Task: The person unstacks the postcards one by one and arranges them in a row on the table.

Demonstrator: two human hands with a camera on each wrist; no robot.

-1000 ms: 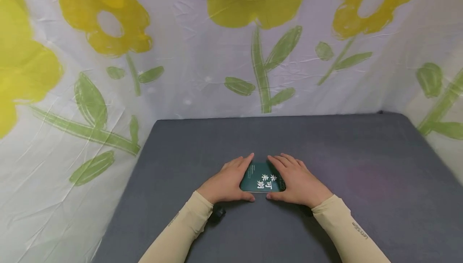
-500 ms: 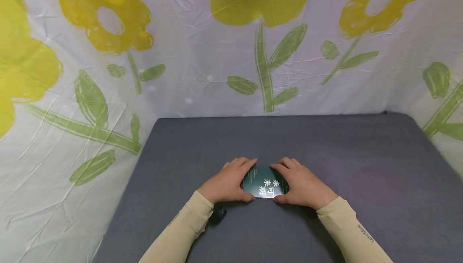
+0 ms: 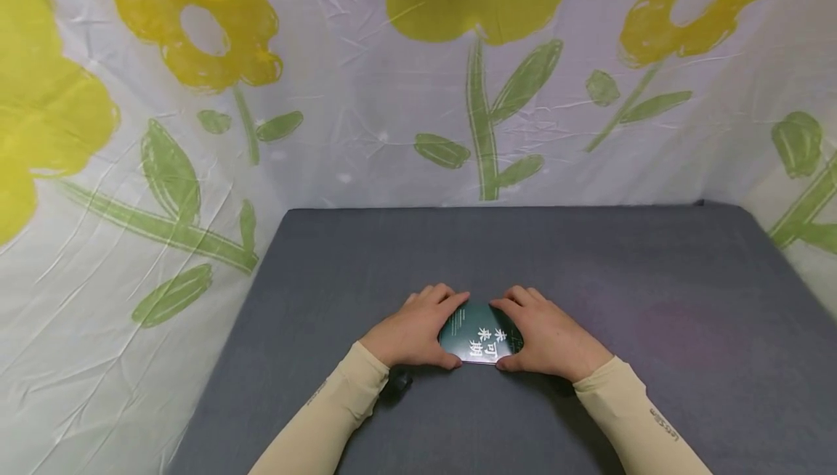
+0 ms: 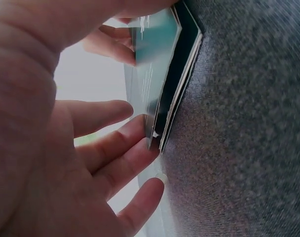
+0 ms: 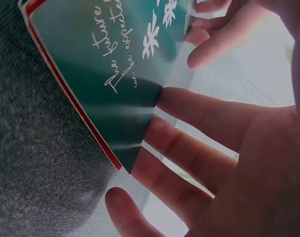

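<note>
A dark green card [image 3: 480, 335] with white lettering lies on the grey table [image 3: 588, 279], held between both hands. My left hand [image 3: 437, 330] grips its left side, fingers curled over the far corner and thumb at the near edge. My right hand [image 3: 531, 337] grips the right side the same way. In the left wrist view the top green card [image 4: 157, 64] is raised off the thin stack [image 4: 182, 94] beneath it, with my fingers [image 4: 115, 148] at its edge. The right wrist view shows the card [image 5: 105, 64] above a red-edged one [image 5: 76, 106], my fingers [image 5: 204, 148] spread behind it.
A white cloth with yellow flowers and green stems [image 3: 392, 97] hangs behind the table and along both its sides. A small dark object [image 3: 395, 384] sits under my left wrist.
The fingers of both hands have curled in from lying straight beside the card to gripping its sides. The card has tilted slightly and its top layer has lifted.
</note>
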